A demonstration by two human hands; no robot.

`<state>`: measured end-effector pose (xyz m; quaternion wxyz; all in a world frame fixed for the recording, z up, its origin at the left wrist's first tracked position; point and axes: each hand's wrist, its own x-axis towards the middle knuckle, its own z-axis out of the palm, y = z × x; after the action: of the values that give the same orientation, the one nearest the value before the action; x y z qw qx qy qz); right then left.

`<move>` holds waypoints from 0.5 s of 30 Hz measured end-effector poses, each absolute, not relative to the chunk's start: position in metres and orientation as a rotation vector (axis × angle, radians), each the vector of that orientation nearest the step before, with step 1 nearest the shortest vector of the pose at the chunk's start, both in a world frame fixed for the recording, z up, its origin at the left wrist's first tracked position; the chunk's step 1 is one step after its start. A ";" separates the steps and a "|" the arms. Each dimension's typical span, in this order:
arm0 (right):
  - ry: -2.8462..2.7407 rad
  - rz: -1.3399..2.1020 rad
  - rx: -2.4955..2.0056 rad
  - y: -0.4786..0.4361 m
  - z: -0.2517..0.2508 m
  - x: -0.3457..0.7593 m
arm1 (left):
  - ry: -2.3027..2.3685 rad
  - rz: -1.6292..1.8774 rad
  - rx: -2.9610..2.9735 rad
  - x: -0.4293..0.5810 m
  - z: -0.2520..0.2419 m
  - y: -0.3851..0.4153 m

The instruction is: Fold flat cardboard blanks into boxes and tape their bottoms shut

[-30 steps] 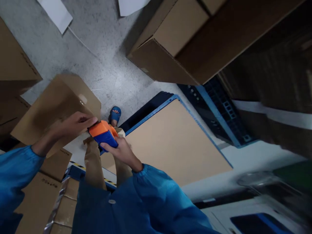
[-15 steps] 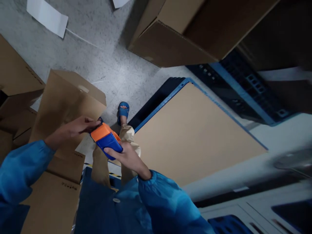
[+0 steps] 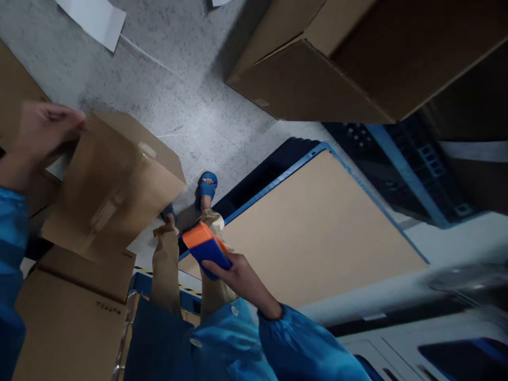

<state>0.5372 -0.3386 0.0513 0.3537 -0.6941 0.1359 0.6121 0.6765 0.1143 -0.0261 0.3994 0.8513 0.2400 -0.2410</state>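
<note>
Gripped in my right hand (image 3: 234, 272) is an orange-and-blue handheld device (image 3: 206, 248), blocky in shape. Its orange end points up and to the left; I cannot tell its exact kind. It hangs in front of my legs, apart from my left hand. Over at the left edge, my left hand (image 3: 43, 129) is raised beside the upper corner of a cardboard box (image 3: 130, 174). Thumb and fingers of that hand are pinched together and slightly blurred, and whatever may be between them is hidden. A strip of clear tape (image 3: 105, 211) shows on the box's side.
More cardboard boxes (image 3: 67, 323) are stacked at lower left. A large box (image 3: 301, 79) stands upper right, near a dark blue plastic pallet (image 3: 405, 164). A brown board (image 3: 317, 227) lies in a blue-edged frame to my right. White paper (image 3: 95, 21) is on the floor.
My left hand has left the front of the device and moved up and left, past the box. My right hand still holds the device, now lower and further right in view.
</note>
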 end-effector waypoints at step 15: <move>0.472 1.768 -1.919 -0.404 -0.013 0.545 | 0.653 -0.815 2.508 0.725 -0.076 0.148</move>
<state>0.5454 -0.4037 -0.0133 0.2423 -0.7022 0.1728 0.6468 0.7254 0.1478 -0.0762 0.2108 0.9025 0.2350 -0.2931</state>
